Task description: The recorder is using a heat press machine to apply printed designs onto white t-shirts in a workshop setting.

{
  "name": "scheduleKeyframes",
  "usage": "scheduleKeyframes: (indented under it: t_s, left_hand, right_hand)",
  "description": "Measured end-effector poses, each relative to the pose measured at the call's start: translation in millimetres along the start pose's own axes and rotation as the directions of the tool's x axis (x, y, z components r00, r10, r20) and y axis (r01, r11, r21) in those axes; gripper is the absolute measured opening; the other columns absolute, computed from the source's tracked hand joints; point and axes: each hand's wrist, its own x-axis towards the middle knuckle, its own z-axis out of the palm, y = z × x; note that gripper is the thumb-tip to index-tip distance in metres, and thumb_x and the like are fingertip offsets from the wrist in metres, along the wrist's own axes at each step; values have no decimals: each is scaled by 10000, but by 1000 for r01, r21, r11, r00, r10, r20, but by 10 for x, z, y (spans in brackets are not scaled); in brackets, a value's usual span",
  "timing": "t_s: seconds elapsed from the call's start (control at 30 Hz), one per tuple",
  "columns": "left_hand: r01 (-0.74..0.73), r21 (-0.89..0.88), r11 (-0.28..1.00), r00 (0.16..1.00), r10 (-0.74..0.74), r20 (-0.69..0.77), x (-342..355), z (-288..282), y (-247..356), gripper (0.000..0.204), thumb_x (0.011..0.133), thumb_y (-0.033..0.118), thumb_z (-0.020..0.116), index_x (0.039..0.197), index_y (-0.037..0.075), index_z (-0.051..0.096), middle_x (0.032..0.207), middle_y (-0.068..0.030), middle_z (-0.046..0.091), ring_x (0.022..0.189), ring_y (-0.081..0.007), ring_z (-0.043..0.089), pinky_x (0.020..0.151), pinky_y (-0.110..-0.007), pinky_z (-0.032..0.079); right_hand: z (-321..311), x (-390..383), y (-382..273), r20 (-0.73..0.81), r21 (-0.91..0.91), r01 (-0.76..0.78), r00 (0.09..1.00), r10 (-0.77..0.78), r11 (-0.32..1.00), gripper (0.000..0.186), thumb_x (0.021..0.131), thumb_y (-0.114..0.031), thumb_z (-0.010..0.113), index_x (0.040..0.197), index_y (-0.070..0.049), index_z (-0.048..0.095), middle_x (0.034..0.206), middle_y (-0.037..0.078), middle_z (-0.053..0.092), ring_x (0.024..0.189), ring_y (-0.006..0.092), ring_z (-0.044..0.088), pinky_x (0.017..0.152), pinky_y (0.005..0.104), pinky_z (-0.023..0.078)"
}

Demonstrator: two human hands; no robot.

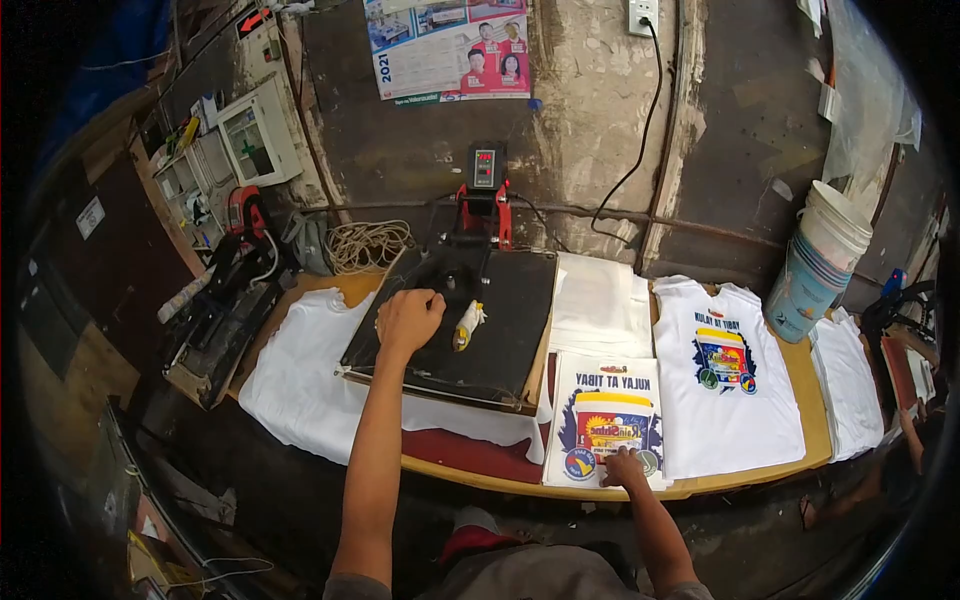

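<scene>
Above the black top plate (pixel 500 350) of a heat press, my left hand (pixel 410 318) is closed in a fist; whatever it grips is hidden beneath it. A crumpled white-and-yellow rag (pixel 469 327) lies on that plate, right of the fist. Under the press a white T-shirt (pixel 300 385) spreads out, its edge hanging at the front. My right hand (pixel 625 468) has its fingers bent on the lower part of a printed transfer sheet (pixel 590 385), which shows a mirrored paint-bucket design. Just right of it lies a white T-shirt bearing the same design (pixel 735 440).
Blank white sheets (pixel 600 300) lie behind the transfer sheet. Stacked buckets (pixel 815 265) and folded white shirts (pixel 845 375) are at the right. A second press (pixel 225 310) stands left, near coiled rope (pixel 368 245). A black cord (pixel 655 110) hangs from the wall outlet.
</scene>
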Motion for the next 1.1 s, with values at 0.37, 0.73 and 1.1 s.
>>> scheduleKeyframes:
  t_s: [0.37, 0.73, 1.1]
  left_hand:
    - [19, 12, 1000, 1000, -19, 8, -23, -53, 59, 267, 834, 307, 575, 830, 75, 707, 794, -184, 667, 800, -393, 636, 736, -477, 498]
    - [47, 23, 999, 997, -49, 64, -15, -105, 91, 289, 852, 318, 562, 850, 79, 724, 807, -182, 676, 807, -386, 647, 750, -465, 505]
    - [-91, -29, 995, 994, 92, 58, -42, -39, -102, 359, 873, 320, 525, 733, 46, 710, 741, -180, 669, 723, -375, 657, 697, -466, 519]
  right_hand:
    - [32, 6, 14, 9, 2, 4, 1000, -4, 1000, 500, 604, -404, 805, 1010, -136, 689, 1193, 213, 536, 1162, 464, 468, 858, 563, 497]
    - [16, -91, 27, -4, 19, -30, 1000, 30, 999, 438, 612, -419, 803, 952, -173, 678, 1218, 149, 536, 1210, 399, 436, 878, 553, 482]
    - [565, -1502, 196, -300, 639, 58, 937, 179, 767, 257, 789, -219, 687, 925, -2, 669, 685, 114, 639, 587, 215, 639, 537, 330, 499]
